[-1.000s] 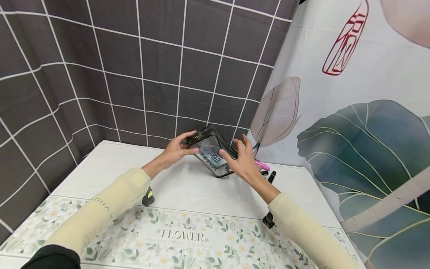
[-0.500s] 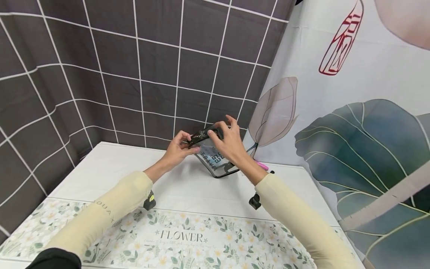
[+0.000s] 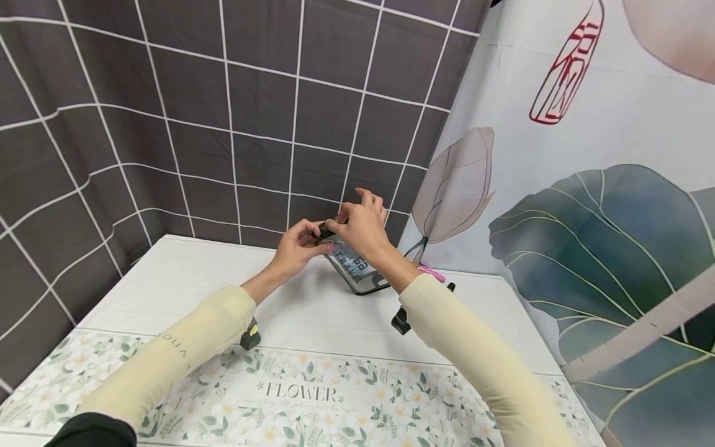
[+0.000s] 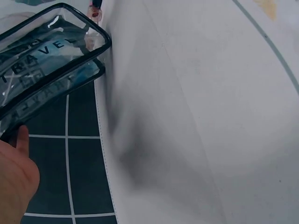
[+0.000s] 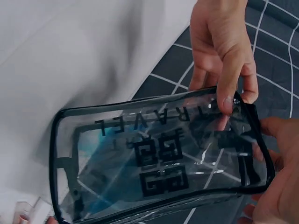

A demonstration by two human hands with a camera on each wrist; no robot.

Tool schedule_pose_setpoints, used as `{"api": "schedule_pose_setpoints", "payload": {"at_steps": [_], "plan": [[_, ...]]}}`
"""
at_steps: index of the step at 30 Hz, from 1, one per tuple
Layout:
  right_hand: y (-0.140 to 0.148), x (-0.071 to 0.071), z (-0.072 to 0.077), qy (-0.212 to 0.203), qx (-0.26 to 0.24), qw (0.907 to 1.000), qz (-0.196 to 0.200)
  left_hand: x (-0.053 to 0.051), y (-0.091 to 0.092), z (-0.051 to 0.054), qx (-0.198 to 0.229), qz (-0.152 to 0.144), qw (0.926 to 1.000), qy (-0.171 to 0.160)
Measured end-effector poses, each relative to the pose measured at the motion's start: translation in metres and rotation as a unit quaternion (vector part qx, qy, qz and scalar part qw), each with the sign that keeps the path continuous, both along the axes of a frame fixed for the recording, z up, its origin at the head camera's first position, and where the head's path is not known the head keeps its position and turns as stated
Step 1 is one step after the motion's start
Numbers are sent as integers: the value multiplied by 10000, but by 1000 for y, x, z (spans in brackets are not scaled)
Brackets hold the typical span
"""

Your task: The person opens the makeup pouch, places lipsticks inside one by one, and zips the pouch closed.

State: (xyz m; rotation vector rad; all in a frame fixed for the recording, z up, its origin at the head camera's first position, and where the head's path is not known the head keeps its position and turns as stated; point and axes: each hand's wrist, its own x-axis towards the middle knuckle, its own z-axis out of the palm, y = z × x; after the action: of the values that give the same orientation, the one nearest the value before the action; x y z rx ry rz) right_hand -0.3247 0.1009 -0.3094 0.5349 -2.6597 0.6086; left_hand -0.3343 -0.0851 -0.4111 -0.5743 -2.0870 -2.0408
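Observation:
A clear pouch [image 3: 357,267] with black trim and the word TRAVEL stands tilted on the far part of the white table. My left hand [image 3: 293,248] pinches its upper left corner; in the right wrist view that thumb [image 5: 226,100] lies over the clear side. Close beside it, my right hand [image 3: 363,226] pinches the pouch's black top edge with thumb and fingers. What exactly those fingertips hold is hidden. Bluish contents show faintly through the pouch [image 5: 117,144]. The left wrist view catches its black-edged far end [image 4: 70,46] and part of my left hand [image 4: 16,177].
A pink pen [image 3: 432,274] and a black-capped item [image 3: 450,287] lie right of the pouch, partly behind my right forearm. A floral mat [image 3: 301,410] covers the near table. Dark gridded cloth [image 3: 257,155] hangs behind. Small items [image 5: 41,212] lie near the pouch's lower end.
My right hand has moved left along the pouch's top edge, from its right side to beside my left hand. The top edge looks narrower now. My left hand has kept its hold.

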Motion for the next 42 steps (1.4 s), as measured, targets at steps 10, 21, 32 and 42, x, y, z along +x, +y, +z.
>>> {"api": "schedule_pose_setpoints", "payload": {"at_steps": [10,21,32,42], "plan": [[-24,-3,9,274,980,9900,-976,1,-1,0,6,71,10000,0],[-32,-2,18,305,1815,9748,-1264,0,0,0,-36,134,9999,7],[-30,6,15,545,1546,9835,-764,0,-2,-2,-76,40,10000,-26],[-19,3,18,98,805,9946,-643,-1,-4,-3,-254,131,9996,-9]]}}
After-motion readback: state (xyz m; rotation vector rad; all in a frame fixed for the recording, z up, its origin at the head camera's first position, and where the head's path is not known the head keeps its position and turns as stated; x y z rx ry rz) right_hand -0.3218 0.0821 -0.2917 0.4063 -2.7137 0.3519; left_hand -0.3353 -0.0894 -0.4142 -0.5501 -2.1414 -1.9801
